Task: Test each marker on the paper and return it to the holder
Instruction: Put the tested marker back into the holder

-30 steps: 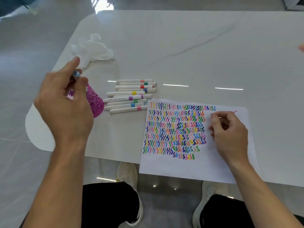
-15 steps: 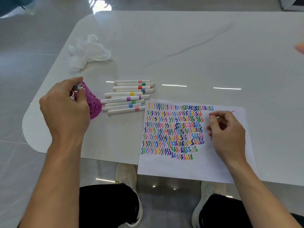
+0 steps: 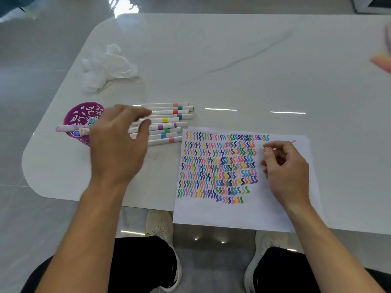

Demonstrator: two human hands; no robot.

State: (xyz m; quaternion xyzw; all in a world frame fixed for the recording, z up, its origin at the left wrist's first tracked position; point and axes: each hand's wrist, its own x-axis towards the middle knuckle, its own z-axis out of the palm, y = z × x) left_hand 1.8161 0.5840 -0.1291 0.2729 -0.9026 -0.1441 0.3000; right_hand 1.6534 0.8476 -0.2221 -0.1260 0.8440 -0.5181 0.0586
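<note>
Your left hand (image 3: 118, 144), now empty and spread, has moved right from the holder (image 3: 76, 121) over the markers (image 3: 169, 123); your right hand (image 3: 285, 168) stays curled on the paper (image 3: 232, 214), grasp unclear.

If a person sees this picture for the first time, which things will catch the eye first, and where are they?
The paper at the table's near edge, covered with rows of many-coloured squiggles, stands out most. Left of it lie white markers in a row, with the left hand open above them. Further left stands the purple holder, with markers in it.
</note>
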